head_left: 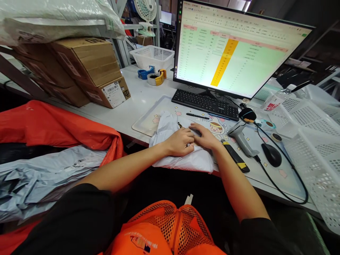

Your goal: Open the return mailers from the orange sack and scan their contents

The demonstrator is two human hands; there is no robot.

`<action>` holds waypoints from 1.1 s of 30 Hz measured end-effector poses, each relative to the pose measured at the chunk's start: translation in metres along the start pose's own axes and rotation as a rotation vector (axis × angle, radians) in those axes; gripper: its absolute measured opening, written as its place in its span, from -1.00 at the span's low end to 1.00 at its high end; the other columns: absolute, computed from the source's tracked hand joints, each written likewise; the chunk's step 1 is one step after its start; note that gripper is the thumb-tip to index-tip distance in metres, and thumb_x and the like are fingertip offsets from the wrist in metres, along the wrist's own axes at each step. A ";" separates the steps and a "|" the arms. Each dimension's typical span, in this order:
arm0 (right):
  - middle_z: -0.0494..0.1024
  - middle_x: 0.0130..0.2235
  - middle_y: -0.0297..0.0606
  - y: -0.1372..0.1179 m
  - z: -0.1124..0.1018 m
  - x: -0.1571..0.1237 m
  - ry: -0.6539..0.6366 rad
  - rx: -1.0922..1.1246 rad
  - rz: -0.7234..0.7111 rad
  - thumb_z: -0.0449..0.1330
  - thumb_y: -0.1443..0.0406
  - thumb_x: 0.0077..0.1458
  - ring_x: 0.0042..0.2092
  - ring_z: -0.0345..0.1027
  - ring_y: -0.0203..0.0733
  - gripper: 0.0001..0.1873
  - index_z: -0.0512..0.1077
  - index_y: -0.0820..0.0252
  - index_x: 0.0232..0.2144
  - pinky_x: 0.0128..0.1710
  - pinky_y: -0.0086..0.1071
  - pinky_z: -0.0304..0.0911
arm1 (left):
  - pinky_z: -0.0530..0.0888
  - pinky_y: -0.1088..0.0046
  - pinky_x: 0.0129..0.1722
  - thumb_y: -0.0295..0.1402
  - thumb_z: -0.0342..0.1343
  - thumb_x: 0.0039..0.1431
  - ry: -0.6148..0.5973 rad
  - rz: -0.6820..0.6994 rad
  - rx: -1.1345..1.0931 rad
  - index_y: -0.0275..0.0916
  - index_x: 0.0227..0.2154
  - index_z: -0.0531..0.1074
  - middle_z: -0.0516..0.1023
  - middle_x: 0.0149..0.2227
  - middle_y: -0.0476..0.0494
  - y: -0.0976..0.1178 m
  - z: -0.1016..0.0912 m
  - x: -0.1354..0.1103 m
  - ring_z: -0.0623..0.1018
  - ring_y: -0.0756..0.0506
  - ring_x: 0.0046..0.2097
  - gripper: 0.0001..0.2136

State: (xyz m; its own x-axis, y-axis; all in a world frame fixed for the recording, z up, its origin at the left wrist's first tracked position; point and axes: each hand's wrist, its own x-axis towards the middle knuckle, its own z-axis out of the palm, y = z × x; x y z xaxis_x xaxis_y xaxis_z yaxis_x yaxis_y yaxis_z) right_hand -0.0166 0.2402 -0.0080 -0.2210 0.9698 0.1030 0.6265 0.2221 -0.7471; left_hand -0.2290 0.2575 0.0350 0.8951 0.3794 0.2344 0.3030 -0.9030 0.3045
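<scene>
A crumpled white plastic mailing bag [170, 161] lies at the front edge of the desk, partly overhanging it. On top of the bag, my left hand [180, 142] is closed, its curled fingers pinching the plastic. My right hand [205, 137] bends over the bag's right side, with its fingers gripping the plastic close to my left hand. A small dark and yellowish patch shows at the bag just above my left fingers; what it belongs to is hidden. Both hands almost touch, and their fingertips are partly covered.
A box cutter [236, 156], barcode scanner [243, 140] and mouse [271, 154] lie to the right. Behind are a pen [198, 116], keyboard [205, 104] and monitor [239, 49]. Cardboard boxes [90, 67] and tape dispensers [155, 78] stand left; white baskets [316, 152] line the right.
</scene>
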 end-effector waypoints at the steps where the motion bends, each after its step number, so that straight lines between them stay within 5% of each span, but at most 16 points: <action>1: 0.38 0.40 -0.07 0.000 -0.001 -0.001 -0.038 -0.006 -0.010 0.33 0.29 0.09 0.46 0.17 0.07 -0.37 0.49 0.11 0.24 0.48 0.03 0.05 | 0.45 0.18 -0.02 -0.35 0.00 0.32 0.018 0.004 -0.002 -0.20 -0.44 0.49 0.59 -0.32 -0.21 0.000 0.001 -0.001 0.54 -0.21 -0.15 -0.76; 6: 0.23 0.48 -0.03 -0.001 0.000 -0.002 -0.096 -0.099 -0.026 0.39 0.28 -0.01 0.53 -0.06 0.25 -0.19 0.42 0.11 0.33 0.50 0.21 -0.09 | 0.42 0.26 -0.26 -0.23 -0.15 0.44 0.049 -0.064 -0.003 -0.19 -0.47 0.41 0.54 -0.47 -0.17 0.001 0.006 -0.001 0.54 -0.16 -0.36 -0.62; 11: 0.44 0.33 0.01 -0.013 0.003 -0.011 -0.021 -0.182 -0.109 0.25 0.35 0.14 0.41 0.23 0.16 -0.39 0.46 0.18 0.26 0.44 0.08 0.10 | 0.40 0.30 -0.28 -0.16 -0.12 0.50 -0.007 -0.144 -0.064 -0.21 -0.20 0.40 0.60 -0.36 -0.15 0.015 -0.014 0.004 0.60 -0.20 -0.31 -0.71; 14: 0.51 0.26 -0.06 -0.030 -0.003 -0.020 -0.086 -0.265 -0.127 0.15 0.35 0.27 0.25 0.40 0.09 -0.43 0.40 0.09 0.31 0.27 -0.05 0.32 | 0.43 0.28 -0.24 -0.10 -0.06 0.50 -0.094 -0.151 -0.100 -0.19 -0.09 0.40 0.64 -0.21 -0.20 0.036 -0.035 0.005 0.63 -0.23 -0.23 -0.72; 20: 0.60 0.07 -0.08 -0.066 -0.012 -0.011 -0.161 -0.628 0.024 0.14 0.34 0.32 0.06 0.48 0.09 -0.55 0.47 0.00 0.21 0.00 -0.20 0.37 | 0.48 0.16 -0.16 0.04 0.01 0.46 -0.282 -0.265 0.013 -0.42 0.17 0.30 0.64 0.00 -0.51 0.090 -0.048 0.011 0.66 -0.40 -0.02 -0.45; 24: 0.58 0.07 0.06 -0.070 -0.015 0.003 -0.033 -0.711 0.207 0.08 0.42 0.29 0.03 0.50 0.16 -0.50 0.44 0.15 0.24 -0.02 -0.13 0.35 | 0.51 0.10 -0.13 -0.05 -0.03 0.49 -0.339 -0.325 0.056 -0.43 0.17 0.31 0.67 -0.10 -0.46 0.120 -0.041 0.003 0.68 -0.43 -0.06 -0.51; 28: 0.59 0.10 0.05 -0.069 -0.020 0.017 0.045 -0.717 0.246 0.04 0.41 0.30 0.08 0.48 0.16 -0.50 0.48 0.14 0.22 0.05 -0.14 0.32 | 0.53 0.13 -0.17 -0.08 -0.03 0.50 -0.252 -0.347 0.104 -0.45 0.17 0.33 0.69 -0.20 -0.37 0.133 -0.043 -0.018 0.71 -0.41 -0.16 -0.52; 33: 0.63 0.07 0.03 -0.068 -0.030 0.044 0.101 -0.678 0.301 0.14 0.39 0.21 0.09 0.49 0.17 -0.55 0.60 0.09 0.09 0.06 -0.17 0.30 | 0.50 0.19 -0.18 -0.08 0.03 0.51 -0.232 -0.335 0.247 -0.38 -0.10 0.49 0.67 -0.27 -0.38 0.136 -0.063 -0.048 0.70 -0.37 -0.18 -0.62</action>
State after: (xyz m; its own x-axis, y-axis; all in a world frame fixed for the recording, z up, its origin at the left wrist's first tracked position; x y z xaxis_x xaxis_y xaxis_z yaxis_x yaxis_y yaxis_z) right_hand -0.0467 0.2705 0.0671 0.0825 0.9957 0.0422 0.9795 -0.0732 -0.1876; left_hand -0.2516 0.1294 0.1235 0.7758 0.6282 -0.0599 0.6309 -0.7703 0.0929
